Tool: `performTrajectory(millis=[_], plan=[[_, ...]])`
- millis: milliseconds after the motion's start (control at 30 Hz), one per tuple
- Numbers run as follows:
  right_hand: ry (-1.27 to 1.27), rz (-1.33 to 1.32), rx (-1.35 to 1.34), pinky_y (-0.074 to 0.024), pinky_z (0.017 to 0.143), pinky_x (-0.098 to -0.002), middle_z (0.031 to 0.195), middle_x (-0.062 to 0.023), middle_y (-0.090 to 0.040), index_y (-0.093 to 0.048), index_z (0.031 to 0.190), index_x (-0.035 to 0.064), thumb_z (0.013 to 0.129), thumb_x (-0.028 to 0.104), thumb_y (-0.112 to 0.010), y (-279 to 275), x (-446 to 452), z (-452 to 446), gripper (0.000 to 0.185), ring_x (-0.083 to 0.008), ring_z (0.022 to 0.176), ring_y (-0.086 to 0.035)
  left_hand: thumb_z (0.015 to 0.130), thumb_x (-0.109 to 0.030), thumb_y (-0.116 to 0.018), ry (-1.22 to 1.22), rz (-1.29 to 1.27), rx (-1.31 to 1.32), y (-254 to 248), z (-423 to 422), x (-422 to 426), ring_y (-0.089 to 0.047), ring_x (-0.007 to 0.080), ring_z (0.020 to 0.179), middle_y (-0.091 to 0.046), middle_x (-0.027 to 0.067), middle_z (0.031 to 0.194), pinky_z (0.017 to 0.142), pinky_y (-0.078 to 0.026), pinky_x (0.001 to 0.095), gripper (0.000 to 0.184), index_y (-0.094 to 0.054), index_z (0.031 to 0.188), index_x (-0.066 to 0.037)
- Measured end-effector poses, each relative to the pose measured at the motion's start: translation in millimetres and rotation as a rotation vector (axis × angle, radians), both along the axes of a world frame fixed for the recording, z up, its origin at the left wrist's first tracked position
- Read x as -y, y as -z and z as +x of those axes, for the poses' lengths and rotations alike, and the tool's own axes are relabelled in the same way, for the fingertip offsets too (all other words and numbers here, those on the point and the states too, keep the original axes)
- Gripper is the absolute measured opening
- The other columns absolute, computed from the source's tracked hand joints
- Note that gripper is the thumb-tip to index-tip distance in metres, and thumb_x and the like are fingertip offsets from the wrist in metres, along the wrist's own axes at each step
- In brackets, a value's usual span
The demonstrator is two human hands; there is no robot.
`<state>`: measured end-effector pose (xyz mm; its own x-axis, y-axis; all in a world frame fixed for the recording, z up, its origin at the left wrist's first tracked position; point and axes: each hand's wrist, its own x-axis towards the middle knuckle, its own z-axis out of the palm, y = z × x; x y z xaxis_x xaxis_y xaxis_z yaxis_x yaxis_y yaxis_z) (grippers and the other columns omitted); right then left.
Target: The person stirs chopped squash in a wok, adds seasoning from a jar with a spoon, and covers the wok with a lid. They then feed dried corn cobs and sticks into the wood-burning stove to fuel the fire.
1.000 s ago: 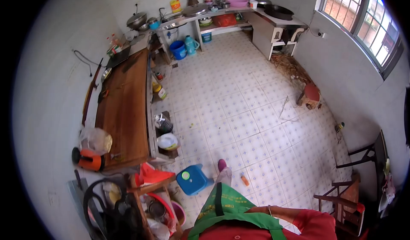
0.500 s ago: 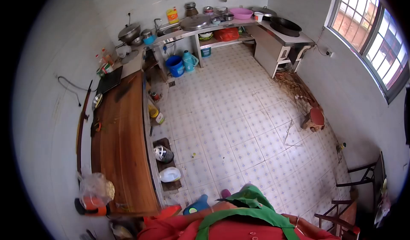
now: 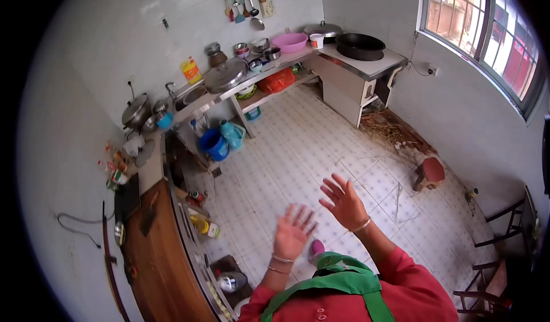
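Observation:
Both of my hands are raised in front of my body, above the tiled floor. My left hand has its fingers spread and holds nothing; two thin bracelets circle its wrist. My right hand is higher and further right, fingers apart, also with nothing in it, and a bracelet sits at its wrist. Neither hand touches anything. Below them show the green apron and red sleeves that I wear, with a pink shoe just past the apron.
A wooden counter runs along the left, a large knife lying on it. Jugs stand on the floor beside it. At the back are a blue bucket, a pink basin and a black wok. A stool stands right.
Both hands have come up from beside the apron into plain view, with fingers spread. The camera view has turned and tilted, so the back counter and wall utensils show more fully.

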<state>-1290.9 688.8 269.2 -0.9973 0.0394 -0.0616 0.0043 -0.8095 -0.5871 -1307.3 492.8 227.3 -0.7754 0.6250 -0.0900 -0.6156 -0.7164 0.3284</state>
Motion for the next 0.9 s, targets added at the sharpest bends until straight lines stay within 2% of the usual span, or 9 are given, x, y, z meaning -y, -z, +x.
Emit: performTrajectory(millis=[33,100,200,267,333,400,433,567,900], plan=[[0.020,-0.058,-0.039,-0.0281,0.105,-0.0444,0.147,-0.0085,-0.023,-0.019,0.143,0.0110,0.094,0.050,-0.033,-1.0,-4.3,-41.2,0.064,-0.0246,0.134,-0.024,0.094,-0.048,-0.035,-0.092,0.123,0.039,-4.8,-41.3,7.2,-0.029,0.0286,0.132,-0.031,0.0068,0.144,0.106,-0.023,0.0520,0.053,-0.028,0.140,-0.023],[0.053,-0.073,-0.025,-0.0283,0.105,-0.0444,0.147,-0.0086,-0.023,-0.019,0.143,0.0115,0.094,0.050,-0.033,-11.4,-14.5,-112.6,0.064,-0.0246,0.133,-0.025,0.093,-0.051,-0.033,-0.244,0.114,-0.041,-31.7,-117.9,12.4,-0.021,0.0284,0.136,-0.024,0.0049,0.148,0.108,-0.016,0.0534,0.056,-0.025,0.142,-0.026],[0.071,-0.152,-0.006,-0.0287,0.105,-0.0451,0.147,-0.0079,-0.022,-0.019,0.143,0.0139,0.094,0.050,-0.033,-20.1,-20.3,-209.1,0.063,-0.0245,0.134,-0.024,0.093,-0.051,-0.034,-0.348,0.187,-0.102,-69.9,-210.7,13.6,-0.019,0.0296,0.136,-0.022,0.0040,0.149,0.109,-0.014,0.0537,0.055,-0.027,0.141,-0.026],[0.091,-0.194,-0.075,-0.0309,0.103,-0.0450,0.146,-0.0065,-0.025,-0.024,0.141,0.0147,0.094,0.051,-0.033,-28.3,-22.6,-264.8,0.060,-0.0239,0.131,-0.029,0.093,-0.051,-0.034,-0.370,0.186,-0.104,-74.6,-261.5,-0.5,-0.018,0.0296,0.137,-0.022,0.0041,0.149,0.109,-0.013,0.0537,0.055,-0.028,0.141,-0.025],[0.099,-0.175,0.005,-0.0323,0.102,-0.0450,0.145,-0.0059,-0.028,-0.027,0.140,0.0149,0.094,0.050,-0.033,-2.7,-31.9,-324.2,0.058,-0.0235,0.129,-0.032,0.093,-0.050,-0.034,-0.409,0.184,-0.112,-45.3,-310.4,-8.4,-0.018,0.0295,0.137,-0.022,0.0041,0.149,0.109,-0.012,0.0536,0.055,-0.029,0.141,-0.024],[0.107,-0.151,0.066,-0.0337,0.100,-0.0449,0.143,-0.0053,-0.031,-0.030,0.138,0.0152,0.095,0.049,-0.033,4.4,-42.3,-379.1,0.056,-0.0231,0.126,-0.036,0.093,-0.049,-0.035,-0.301,0.254,0.180,-3.2,-370.8,-22.6,-0.019,0.0286,0.136,-0.023,0.0047,0.148,0.109,-0.013,0.0536,0.054,-0.031,0.140,-0.021],[0.112,-0.143,0.062,-0.0351,0.099,-0.0442,0.141,-0.0051,-0.035,-0.033,0.137,0.0146,0.094,0.048,-0.033,10.5,-47.4,-404.3,0.054,-0.0224,0.123,-0.039,0.093,-0.049,-0.037,-0.287,0.199,0.197,9.3,-398.7,-27.8,-0.023,0.0271,0.135,-0.027,0.0055,0.146,0.108,-0.017,0.0527,0.054,-0.034,0.138,-0.019],[0.192,-0.052,0.036,-0.0396,0.093,-0.0412,0.131,-0.0049,-0.046,-0.041,0.130,0.0124,0.094,0.045,-0.039,-5.7,-75.5,-508.6,0.049,-0.0200,0.114,-0.046,0.094,-0.044,-0.036,-0.147,0.295,0.164,-14.4,-528.1,-63.8,-0.034,0.0260,0.130,-0.044,0.0076,0.136,0.108,-0.022,0.0492,0.047,-0.043,0.132,-0.016],[0.564,0.006,0.138,-0.0429,0.087,-0.0366,0.118,-0.0050,-0.055,-0.054,0.113,0.0117,0.094,0.039,-0.044,-20.8,-204.1,-682.6,0.035,-0.0189,0.102,-0.052,0.094,-0.041,-0.040,0.259,0.255,0.297,-21.7,-792.1,-233.7,-0.044,0.0237,0.121,-0.050,0.0068,0.127,0.103,-0.033,0.0445,0.042,-0.047,0.126,-0.014]])
